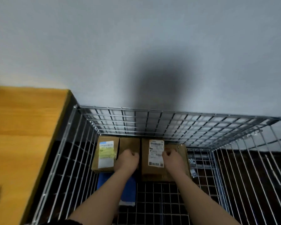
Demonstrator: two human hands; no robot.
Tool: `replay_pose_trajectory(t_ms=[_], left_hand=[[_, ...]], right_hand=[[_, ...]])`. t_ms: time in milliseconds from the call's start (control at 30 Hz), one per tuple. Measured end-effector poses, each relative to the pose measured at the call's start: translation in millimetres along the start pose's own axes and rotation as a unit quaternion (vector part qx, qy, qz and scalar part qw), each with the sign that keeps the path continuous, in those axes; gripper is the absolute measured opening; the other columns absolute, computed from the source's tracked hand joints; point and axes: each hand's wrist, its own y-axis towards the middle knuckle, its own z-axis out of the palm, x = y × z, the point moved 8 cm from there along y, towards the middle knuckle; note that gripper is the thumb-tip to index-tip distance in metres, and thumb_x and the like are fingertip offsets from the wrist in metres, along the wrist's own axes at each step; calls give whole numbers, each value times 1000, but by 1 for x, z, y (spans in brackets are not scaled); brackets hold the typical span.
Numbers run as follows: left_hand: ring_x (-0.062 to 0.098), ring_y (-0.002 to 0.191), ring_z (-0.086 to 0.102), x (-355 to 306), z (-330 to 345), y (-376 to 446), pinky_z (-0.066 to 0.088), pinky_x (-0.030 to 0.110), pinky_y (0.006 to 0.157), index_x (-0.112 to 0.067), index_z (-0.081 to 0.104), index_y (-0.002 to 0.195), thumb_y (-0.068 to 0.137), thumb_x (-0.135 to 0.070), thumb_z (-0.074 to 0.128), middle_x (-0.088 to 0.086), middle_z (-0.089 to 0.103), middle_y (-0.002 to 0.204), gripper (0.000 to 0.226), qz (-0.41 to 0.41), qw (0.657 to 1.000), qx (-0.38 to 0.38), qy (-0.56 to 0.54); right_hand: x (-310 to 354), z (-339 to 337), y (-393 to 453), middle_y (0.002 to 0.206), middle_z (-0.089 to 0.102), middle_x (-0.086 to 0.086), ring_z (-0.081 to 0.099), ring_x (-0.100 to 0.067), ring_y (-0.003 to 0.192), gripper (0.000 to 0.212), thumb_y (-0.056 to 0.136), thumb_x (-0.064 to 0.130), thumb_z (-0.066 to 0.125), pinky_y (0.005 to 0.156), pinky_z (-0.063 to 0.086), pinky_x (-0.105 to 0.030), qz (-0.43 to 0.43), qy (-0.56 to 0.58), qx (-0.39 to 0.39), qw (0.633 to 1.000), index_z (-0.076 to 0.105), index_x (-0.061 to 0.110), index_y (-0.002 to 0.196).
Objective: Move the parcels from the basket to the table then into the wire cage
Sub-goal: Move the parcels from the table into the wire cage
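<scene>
Parcels (152,158) lie inside my wire cage (169,122); left hand (128,159) and right hand (172,159), fingers curled, grasp unclear; table (23,127) bare here.

Two bare forearms, no watch-strap or ring showing — left hand (128,159) and right hand (173,159) ungloved. A dark, fuzzy sleeve cuff (71,222) edges the left arm at the bottom.

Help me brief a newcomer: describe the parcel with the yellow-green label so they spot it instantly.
Look inside the wire cage beside the wooden table. Two cardboard parcels lie against its far wall; take the parcel with the yellow-green label, nearest the table. The neighbouring parcel has a plain white label.
</scene>
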Motion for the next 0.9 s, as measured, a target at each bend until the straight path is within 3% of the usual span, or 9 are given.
replay_pose_trajectory(t_ms=[167,367,467,567,667,900], left_hand=[[27,99,60,-24,-106,-66,46,31,79,-13,57,110,97,-35,41,10,65,111,30,31,997,-69,-10],[29,105,58,-10,-243,-155,44,33,83,-12,57,112,98,-37,36,11,62,116,35,68,986,-151,-11],[32,105,59,11,-307,-195,43,32,80,-10,59,109,97,-34,36,13,64,115,35,76,978,-191,-36],[33,103,60,42,-364,-235,43,32,80,-10,63,104,94,-34,37,13,67,110,37,68,968,-232,-60],[32,100,61,76,-409,-269,48,34,84,-11,64,103,91,-37,40,11,69,107,38,64,958,-271,-75],[30,96,61,176,-482,-330,45,32,77,-17,60,97,94,-40,43,7,67,103,29,33,933,-349,-87]], right_hand=[[103,-49,-74,97,64,-8,61,-25,85,35,99,35,42,70,47,-33,-74,-8,-19,997,58,9,117],[229,-75,-186,110,66,-9,60,-28,102,23,94,33,47,77,41,-31,-163,12,-40,986,61,17,102],[286,-72,-244,106,68,-7,60,-27,96,16,92,30,46,73,38,-29,-210,38,-33,976,58,19,94],[338,-58,-301,101,69,-6,62,-26,89,19,91,31,46,72,42,-29,-255,49,-21,966,59,18,93],[379,-34,-344,101,70,-7,65,-30,94,16,88,34,49,81,51,-35,-290,58,-6,955,57,22,84],[438,49,-436,103,71,-10,65,-33,96,17,89,33,51,88,52,-42,-362,24,45,931,57,21,79]])
